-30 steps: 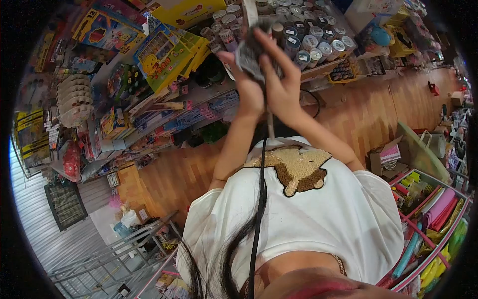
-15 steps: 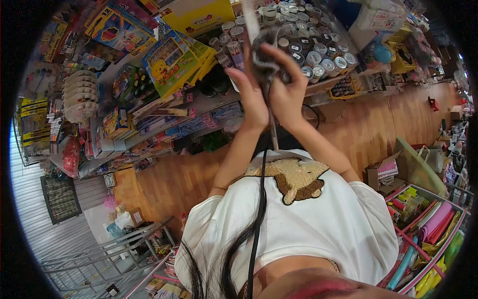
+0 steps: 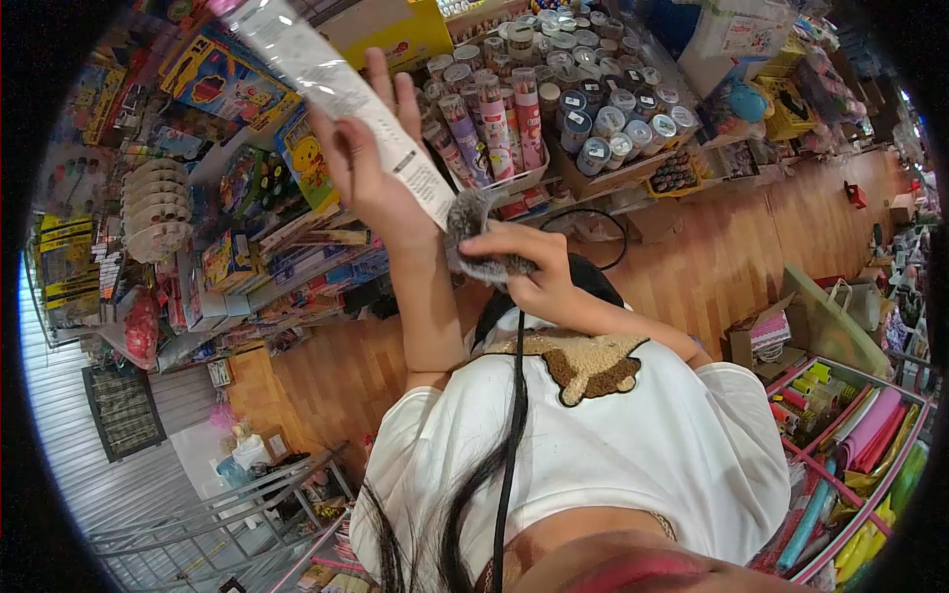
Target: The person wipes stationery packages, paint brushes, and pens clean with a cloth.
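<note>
My left hand (image 3: pixel 371 188) is closed on a long narrow packet (image 3: pixel 400 148) in clear plastic with a white printed label and a barcode. Two of its fingers reach up behind the packet, which slants to the upper left, its pink end cut off by the frame edge. At the packet's lower end, my right hand (image 3: pixel 534 262) grips a dark grey, fuzzy-looking bundle (image 3: pixel 470 225), partly covered by the fingers. The bundle overlaps the packet's end in this view. Beyond the hands stand printed pencil tubes (image 3: pixel 494 124) in a box.
Lidded clear jars (image 3: pixel 603 109) fill the shelf ahead. Yellow-and-blue boxes (image 3: pixel 232 74) and stacked goods crowd the left. Wooden floor (image 3: pixel 732 232) runs below the shelf. At the lower right is a pink-edged bin (image 3: pixel 840 504) of rolls; a metal railing (image 3: pixel 247 494) is at the lower left.
Both hands have moved left, and the left hand has drawn away from the right. The packet has swung from nearly upright and edge-on to a slant, its label showing. Pencil tubes are uncovered.
</note>
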`<state>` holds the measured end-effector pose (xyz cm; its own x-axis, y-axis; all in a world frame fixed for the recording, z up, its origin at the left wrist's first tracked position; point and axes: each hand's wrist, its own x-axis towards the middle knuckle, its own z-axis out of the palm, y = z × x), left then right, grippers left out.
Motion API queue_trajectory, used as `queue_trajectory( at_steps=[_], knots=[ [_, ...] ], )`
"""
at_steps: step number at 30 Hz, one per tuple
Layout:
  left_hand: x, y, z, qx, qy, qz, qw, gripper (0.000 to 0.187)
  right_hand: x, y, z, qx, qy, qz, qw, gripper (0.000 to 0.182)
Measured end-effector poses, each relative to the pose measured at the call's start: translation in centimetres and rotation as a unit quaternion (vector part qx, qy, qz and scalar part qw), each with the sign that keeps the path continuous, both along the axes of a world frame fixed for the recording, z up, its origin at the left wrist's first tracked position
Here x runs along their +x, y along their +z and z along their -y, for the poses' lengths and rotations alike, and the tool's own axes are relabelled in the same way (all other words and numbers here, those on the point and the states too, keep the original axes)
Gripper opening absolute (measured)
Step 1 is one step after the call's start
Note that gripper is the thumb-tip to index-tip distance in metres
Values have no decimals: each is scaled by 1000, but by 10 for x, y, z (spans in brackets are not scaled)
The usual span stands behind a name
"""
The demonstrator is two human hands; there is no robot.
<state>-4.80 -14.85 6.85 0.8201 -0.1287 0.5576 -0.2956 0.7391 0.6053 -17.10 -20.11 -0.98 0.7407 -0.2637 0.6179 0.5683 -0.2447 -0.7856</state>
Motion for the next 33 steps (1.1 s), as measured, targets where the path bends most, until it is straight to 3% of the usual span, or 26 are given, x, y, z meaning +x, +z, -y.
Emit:
queue_trajectory(
  at_steps=[2,4,5,8,11,14,17,18,19,20,22,23,26,29,32,33],
  knots=[
    [8,6,-11,-7,30,14,999,46,-5,-1,0,-34,14,9,999,52],
    [9,17,-21,10,123,32,992,45,-14,-12,4,-106,26,5,994,50],
    [13,21,-30,11,167,46,985,46,-20,-24,13,-158,68,-61,983,55],
    [16,30,-50,17,253,49,966,48,-11,-53,41,-183,-27,-57,981,55],
    [6,30,-60,47,295,21,954,49,8,-24,89,-146,-176,-70,971,40],
    [2,14,-69,75,306,-59,947,49,42,-11,146,-231,-299,-79,923,34],
    [-2,2,-74,59,258,-111,958,52,80,-31,192,-359,-344,-128,858,45],
    [-1,-2,-75,43,236,-117,964,53,90,-48,203,-381,-359,-223,822,51],
    [0,-8,-75,23,221,-129,966,55,98,-66,215,-377,-341,-257,822,54],
    [1,-11,-75,2,206,-140,968,57,101,-79,220,-434,-386,-250,775,57],
    [-4,-8,-73,18,212,-151,965,59,101,-73,218,-405,-385,-298,774,59],
    [-4,-10,-72,20,209,-142,967,59,101,-74,220,-430,-423,-253,757,56],
    [-4,-18,-68,34,186,-125,974,59,90,-28,220,-351,-489,-166,781,49],
    [-4,-23,-61,-6,142,-111,984,56,78,13,210,-169,-394,-25,903,42],
    [-10,-24,-46,29,126,-101,986,54,63,31,181,-145,-248,-73,955,35],
    [-13,-27,-39,98,181,-86,975,54,61,30,163,-126,-171,-69,975,35]
  ],
)
